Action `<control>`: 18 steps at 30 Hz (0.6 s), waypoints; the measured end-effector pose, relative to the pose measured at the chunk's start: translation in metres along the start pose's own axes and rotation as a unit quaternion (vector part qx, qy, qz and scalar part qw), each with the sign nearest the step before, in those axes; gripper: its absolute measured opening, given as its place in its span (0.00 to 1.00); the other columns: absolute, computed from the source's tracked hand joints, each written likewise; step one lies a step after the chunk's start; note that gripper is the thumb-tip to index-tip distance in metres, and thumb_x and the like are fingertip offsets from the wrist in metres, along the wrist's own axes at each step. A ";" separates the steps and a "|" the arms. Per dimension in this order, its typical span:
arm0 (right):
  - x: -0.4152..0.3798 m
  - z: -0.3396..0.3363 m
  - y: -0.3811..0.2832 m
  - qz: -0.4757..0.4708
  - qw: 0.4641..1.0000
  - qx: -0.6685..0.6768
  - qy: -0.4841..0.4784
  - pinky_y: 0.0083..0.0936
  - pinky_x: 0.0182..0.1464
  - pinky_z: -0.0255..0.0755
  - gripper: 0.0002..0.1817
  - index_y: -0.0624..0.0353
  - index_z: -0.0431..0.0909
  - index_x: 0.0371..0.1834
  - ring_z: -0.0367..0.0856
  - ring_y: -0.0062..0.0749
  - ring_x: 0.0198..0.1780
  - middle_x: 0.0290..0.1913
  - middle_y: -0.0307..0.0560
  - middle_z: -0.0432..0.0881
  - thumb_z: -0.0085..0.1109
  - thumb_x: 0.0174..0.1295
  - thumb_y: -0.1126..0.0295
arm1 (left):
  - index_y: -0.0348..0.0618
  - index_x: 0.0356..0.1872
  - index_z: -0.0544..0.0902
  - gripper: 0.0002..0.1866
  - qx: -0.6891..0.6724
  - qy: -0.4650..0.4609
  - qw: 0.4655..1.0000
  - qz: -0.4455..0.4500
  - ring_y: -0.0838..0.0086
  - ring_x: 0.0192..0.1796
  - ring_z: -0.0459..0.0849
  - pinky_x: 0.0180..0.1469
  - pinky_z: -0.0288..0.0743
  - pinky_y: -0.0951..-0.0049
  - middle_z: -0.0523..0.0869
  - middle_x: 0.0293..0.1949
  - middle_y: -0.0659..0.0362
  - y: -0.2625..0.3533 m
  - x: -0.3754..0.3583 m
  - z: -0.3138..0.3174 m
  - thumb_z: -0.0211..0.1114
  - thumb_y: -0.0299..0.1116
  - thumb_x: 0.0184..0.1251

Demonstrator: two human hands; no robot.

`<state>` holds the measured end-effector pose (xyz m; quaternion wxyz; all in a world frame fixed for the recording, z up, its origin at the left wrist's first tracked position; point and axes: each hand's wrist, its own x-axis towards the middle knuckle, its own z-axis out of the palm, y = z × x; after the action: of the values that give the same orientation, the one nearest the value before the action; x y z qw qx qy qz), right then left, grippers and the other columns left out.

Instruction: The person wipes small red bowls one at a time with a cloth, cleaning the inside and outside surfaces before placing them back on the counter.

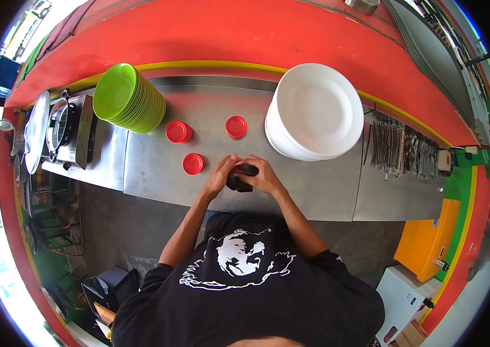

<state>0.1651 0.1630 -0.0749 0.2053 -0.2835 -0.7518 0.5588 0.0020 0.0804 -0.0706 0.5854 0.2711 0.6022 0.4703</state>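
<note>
The left hand [218, 177] and right hand [264, 176] have their grip closed on a dark object [238, 182] near the front edge of the table [308, 191]. Three round red pieces [236, 126] sit between green bowls [135, 104] and white dishes [319, 110].

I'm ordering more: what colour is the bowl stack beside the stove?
The bowl stack is lime green, best seen in the head view.

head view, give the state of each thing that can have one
dark object: held in both hands
left hand: curled on it
right hand: curled on it
red round pieces: three, set apart
green bowls: nested in one stack
white dishes: stacked
thin utensils: laid side by side
stove: lit or not, cannot tell
</note>
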 end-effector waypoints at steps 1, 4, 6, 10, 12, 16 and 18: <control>-0.001 0.003 -0.002 -0.003 1.000 -0.012 0.016 0.30 0.47 0.76 0.17 0.60 0.85 0.46 0.83 0.37 0.41 0.39 0.47 0.82 0.73 0.52 0.69 | 0.34 0.48 0.81 0.31 -0.006 -0.025 0.999 -0.037 0.78 0.42 0.79 0.48 0.72 0.76 0.84 0.40 0.59 0.004 -0.005 0.000 0.47 0.58 0.80; -0.001 0.009 -0.011 0.002 0.999 -0.016 0.039 0.33 0.45 0.76 0.17 0.59 0.84 0.42 0.83 0.39 0.40 0.38 0.47 0.81 0.76 0.50 0.65 | 0.33 0.48 0.82 0.34 0.026 -0.028 0.999 -0.016 0.77 0.42 0.79 0.49 0.72 0.75 0.84 0.40 0.59 0.001 -0.007 -0.001 0.43 0.59 0.81; 0.000 0.023 -0.021 -0.009 0.990 0.003 0.143 0.33 0.44 0.76 0.17 0.59 0.82 0.40 0.83 0.39 0.39 0.38 0.47 0.81 0.77 0.48 0.67 | 0.33 0.46 0.82 0.34 0.070 -0.021 0.997 0.013 0.76 0.41 0.79 0.48 0.72 0.74 0.84 0.38 0.58 0.001 -0.008 -0.007 0.43 0.59 0.81; -0.003 0.036 -0.046 0.006 0.978 -0.041 0.203 0.33 0.40 0.77 0.17 0.60 0.77 0.37 0.83 0.39 0.37 0.37 0.46 0.81 0.77 0.47 0.73 | 0.32 0.39 0.81 0.32 0.141 0.033 0.986 0.084 0.74 0.35 0.79 0.41 0.70 0.69 0.81 0.29 0.54 -0.004 -0.014 -0.015 0.43 0.56 0.81; -0.001 0.042 -0.054 -0.046 0.974 -0.057 0.216 0.33 0.40 0.77 0.15 0.60 0.78 0.37 0.83 0.41 0.36 0.36 0.46 0.81 0.75 0.48 0.76 | 0.31 0.36 0.79 0.31 0.155 0.061 0.977 0.131 0.72 0.30 0.77 0.35 0.69 0.67 0.78 0.25 0.52 -0.003 -0.019 -0.018 0.43 0.54 0.81; 0.003 0.061 -0.060 -0.105 0.957 -0.083 0.258 0.32 0.40 0.76 0.13 0.61 0.77 0.35 0.83 0.41 0.36 0.35 0.48 0.81 0.72 0.48 0.81 | 0.31 0.33 0.78 0.30 0.148 0.057 0.978 0.135 0.70 0.22 0.74 0.28 0.67 0.66 0.75 0.20 0.51 0.017 -0.034 -0.027 0.43 0.51 0.81; 0.004 0.077 -0.063 -0.094 0.954 -0.085 0.272 0.32 0.40 0.76 0.13 0.61 0.78 0.35 0.83 0.41 0.36 0.35 0.49 0.81 0.71 0.48 0.81 | 0.31 0.33 0.78 0.29 0.152 0.065 0.976 0.143 0.71 0.21 0.74 0.27 0.67 0.66 0.75 0.19 0.52 0.021 -0.040 -0.037 0.43 0.50 0.81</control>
<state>0.1019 0.0968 -0.0374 0.4290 -0.3689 -0.7354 0.3729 -0.0317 0.0451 -0.0387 0.4236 0.4093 0.6582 0.4688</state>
